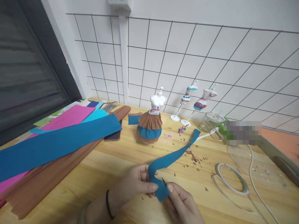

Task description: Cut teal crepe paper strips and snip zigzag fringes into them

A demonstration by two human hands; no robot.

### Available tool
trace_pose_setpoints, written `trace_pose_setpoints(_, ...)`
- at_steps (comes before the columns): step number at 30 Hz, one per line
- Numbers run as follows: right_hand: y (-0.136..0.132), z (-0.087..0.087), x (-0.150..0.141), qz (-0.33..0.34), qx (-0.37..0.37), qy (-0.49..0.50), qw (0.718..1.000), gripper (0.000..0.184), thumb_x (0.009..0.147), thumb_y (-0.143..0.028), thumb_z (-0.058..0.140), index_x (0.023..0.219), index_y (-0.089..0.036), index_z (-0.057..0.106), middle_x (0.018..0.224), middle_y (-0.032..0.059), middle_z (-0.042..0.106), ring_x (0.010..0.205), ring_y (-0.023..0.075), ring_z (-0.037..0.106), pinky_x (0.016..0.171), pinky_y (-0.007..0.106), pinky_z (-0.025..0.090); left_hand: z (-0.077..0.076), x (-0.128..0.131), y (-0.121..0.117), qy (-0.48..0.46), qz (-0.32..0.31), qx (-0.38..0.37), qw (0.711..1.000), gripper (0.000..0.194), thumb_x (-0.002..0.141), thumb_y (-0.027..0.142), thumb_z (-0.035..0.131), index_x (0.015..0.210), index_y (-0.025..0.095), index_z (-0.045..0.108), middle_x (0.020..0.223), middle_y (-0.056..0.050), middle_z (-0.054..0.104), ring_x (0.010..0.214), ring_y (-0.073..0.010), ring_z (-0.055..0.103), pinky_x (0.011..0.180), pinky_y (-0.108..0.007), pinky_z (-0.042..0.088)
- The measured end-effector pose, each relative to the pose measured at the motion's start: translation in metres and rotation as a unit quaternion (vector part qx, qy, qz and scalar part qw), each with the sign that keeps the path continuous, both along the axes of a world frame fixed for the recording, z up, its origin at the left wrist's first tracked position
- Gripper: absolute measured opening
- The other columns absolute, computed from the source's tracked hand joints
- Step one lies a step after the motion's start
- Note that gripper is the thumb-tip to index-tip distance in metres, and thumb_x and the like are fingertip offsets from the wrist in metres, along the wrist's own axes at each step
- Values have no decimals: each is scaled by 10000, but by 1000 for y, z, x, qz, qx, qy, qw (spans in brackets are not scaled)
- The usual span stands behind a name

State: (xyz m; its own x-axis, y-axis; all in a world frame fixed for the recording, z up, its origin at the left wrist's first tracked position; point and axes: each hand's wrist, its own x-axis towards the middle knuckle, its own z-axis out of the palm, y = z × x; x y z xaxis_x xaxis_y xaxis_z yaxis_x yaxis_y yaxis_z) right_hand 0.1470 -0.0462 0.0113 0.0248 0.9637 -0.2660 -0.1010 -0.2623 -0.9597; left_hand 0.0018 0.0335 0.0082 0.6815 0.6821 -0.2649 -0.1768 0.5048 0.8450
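Most likely danger from here: a cut going too deep into the blue paper strip (171,158), caused by a slip of the dark pointed tool (164,181), perhaps scissors, or by a bend of the paper under the tip. Also possible, a tear at the curve beside the left hand (135,183), from pulling too firmly on thin, notched material. Some risk too for the left thumb, resting near the tip. Further away, a chance of the free end sweeping the loose scraps (195,158) about the bench (130,155). As for the strip itself: deep blue, long and narrow, matte, apparently soft like crepe paper, with the far edge rather smooth and the near edge seemingly cut in small teeth. Placed over the front part of the bench, before the small dress form (157,102) with its brown and blue paper skirt (150,120); bent at the left fingers, then running away to the right, slightly twisted. Left hand closed in a pinch on the strip. Right hand (183,202) closed around the tool, mostly hidden by the fingers, close to the strip's near end; impossible to tell whether also gripping the paper.
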Motion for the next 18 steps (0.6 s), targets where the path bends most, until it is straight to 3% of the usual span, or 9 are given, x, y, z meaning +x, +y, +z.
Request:
trace_pose_setpoints(6,-1,-4,4,-72,-11,32,997,412,708,-585,556,622,-182,545,538,-51,327,463,91,253,421,206,225,7,-3,2,-17,-10,11,1000,314,596,250,741,854,121,617,752,-47,658,658,-124,585,608,-223,439)
trace_pose_setpoints(9,-2,-8,6,-64,-1,46,997,440,761,-586,487,712,-159,579,514,-50,364,408,70,228,386,204,173,10,-3,2,4,-6,10,1000,327,582,278,751,835,111,628,746,-50,658,649,-116,571,622,-226,433)
trace_pose_setpoints(12,-3,-8,6,-37,17,60,997,399,751,-555,531,736,-160,582,484,-76,311,394,59,186,378,199,158,11,-4,2,3,-12,12,1000,318,567,276,761,811,122,628,720,-30,648,628,-101,554,611,-215,427)
trace_pose_setpoints(14,-3,-7,4,-37,23,59,997,352,714,-522,600,746,-172,589,496,-74,329,408,65,232,394,194,218,10,-4,1,-8,-30,19,999,303,578,271,756,811,129,625,717,-20,641,634,-96,549,612,-208,425)
trace_pose_setpoints(18,-2,-7,1,-69,48,19,996,314,692,-486,629,652,-178,582,595,-12,508,569,129,451,561,228,373,6,-4,0,-4,-85,42,995,338,604,256,741,889,131,612,771,-27,628,669,-96,546,642,-213,422)
